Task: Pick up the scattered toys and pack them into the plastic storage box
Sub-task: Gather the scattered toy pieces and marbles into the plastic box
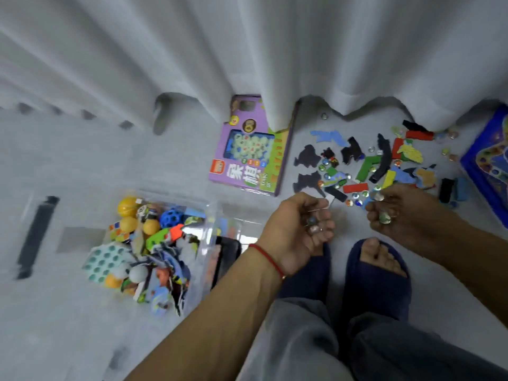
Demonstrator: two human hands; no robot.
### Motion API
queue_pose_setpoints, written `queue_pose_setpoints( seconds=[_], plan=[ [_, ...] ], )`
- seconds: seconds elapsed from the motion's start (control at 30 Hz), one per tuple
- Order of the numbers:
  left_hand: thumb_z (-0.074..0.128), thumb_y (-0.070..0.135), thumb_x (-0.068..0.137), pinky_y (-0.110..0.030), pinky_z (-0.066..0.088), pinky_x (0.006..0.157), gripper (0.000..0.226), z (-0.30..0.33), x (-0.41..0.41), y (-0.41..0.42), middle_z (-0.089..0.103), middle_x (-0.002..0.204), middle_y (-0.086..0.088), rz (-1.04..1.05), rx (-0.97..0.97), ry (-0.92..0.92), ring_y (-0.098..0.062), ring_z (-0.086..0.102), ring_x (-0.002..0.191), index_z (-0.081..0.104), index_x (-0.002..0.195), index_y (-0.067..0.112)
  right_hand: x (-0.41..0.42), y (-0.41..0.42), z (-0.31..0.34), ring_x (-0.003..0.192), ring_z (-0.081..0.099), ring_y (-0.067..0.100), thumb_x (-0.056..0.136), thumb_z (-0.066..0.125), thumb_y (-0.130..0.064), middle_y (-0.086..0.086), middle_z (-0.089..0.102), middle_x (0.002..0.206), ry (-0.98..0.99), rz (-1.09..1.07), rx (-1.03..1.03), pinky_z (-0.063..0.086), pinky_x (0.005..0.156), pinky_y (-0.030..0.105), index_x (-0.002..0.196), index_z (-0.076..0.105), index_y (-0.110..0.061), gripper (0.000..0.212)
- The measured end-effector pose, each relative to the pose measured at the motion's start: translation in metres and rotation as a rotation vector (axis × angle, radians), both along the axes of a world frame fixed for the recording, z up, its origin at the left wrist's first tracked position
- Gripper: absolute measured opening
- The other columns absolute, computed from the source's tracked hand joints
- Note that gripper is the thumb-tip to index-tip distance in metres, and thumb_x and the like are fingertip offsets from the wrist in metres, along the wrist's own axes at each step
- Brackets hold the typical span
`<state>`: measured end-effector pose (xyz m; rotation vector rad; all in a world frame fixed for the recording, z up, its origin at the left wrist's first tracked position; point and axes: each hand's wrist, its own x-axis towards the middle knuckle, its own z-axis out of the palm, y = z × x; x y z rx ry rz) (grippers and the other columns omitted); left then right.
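The clear plastic storage box [211, 213] stands on the floor at lower left, filled with balls, a cube and foam pieces. My left hand [299, 229] hovers to its right, fingers curled round several glass marbles [313, 225]. My right hand [395, 213] is over the near edge of the scattered pile [365, 163] of foam puzzle pieces, blocks and marbles, and it pinches marbles [384, 218] in its fingers. Loose marbles [353, 202] lie on the floor between my hands.
A purple game box [247, 158] lies flat under the white curtain [275, 64]. A blue game board [489, 163] sits at the right edge. A black strip [35, 237] lies at far left. My feet in dark blue slippers [376, 273] stand just below my hands.
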<state>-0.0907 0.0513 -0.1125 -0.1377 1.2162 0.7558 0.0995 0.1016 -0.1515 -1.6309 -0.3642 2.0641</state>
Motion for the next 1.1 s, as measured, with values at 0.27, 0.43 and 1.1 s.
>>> queue_pose_setpoints(
  seconds=[0.27, 0.43, 1.1],
  plan=[
    [0.048, 0.012, 0.093, -0.029, 0.052, 0.076, 0.015, 0.115, -0.110, -0.083, 0.058, 0.084, -0.012, 0.242, 0.293, 0.261, -0.022, 0.056, 0.072, 0.060, 0.096, 0.004, -0.134, -0.018, 0.192, 0.068, 0.059, 0.025, 0.086, 0.055, -0.009, 0.020, 0.061, 0.089, 0.012, 0.769, 0.189, 0.055, 0.059, 0.032, 0.090, 0.061, -0.001, 0.010],
    [0.049, 0.017, 0.092, -0.034, 0.041, 0.073, 0.017, 0.123, -0.191, -0.156, 0.048, 0.082, -0.013, 0.420, 0.167, 0.420, -0.025, 0.041, 0.074, 0.057, 0.100, 0.003, -0.239, -0.058, 0.212, 0.084, 0.068, 0.024, 0.089, 0.067, -0.004, 0.019, 0.064, 0.095, -0.036, 0.960, 0.203, 0.062, 0.073, 0.031, 0.110, 0.065, 0.011, 0.026],
    [0.059, 0.011, 0.089, -0.038, 0.053, 0.075, 0.010, 0.075, -0.066, -0.073, 0.066, 0.081, -0.005, -0.172, 0.446, 0.697, -0.020, 0.059, 0.076, 0.068, 0.086, 0.010, -0.033, 0.034, 0.124, 0.087, 0.070, 0.034, 0.091, 0.057, -0.026, 0.013, 0.071, 0.091, -1.001, 1.181, 0.529, 0.058, 0.074, 0.041, 0.090, 0.070, -0.009, 0.022]
  ],
)
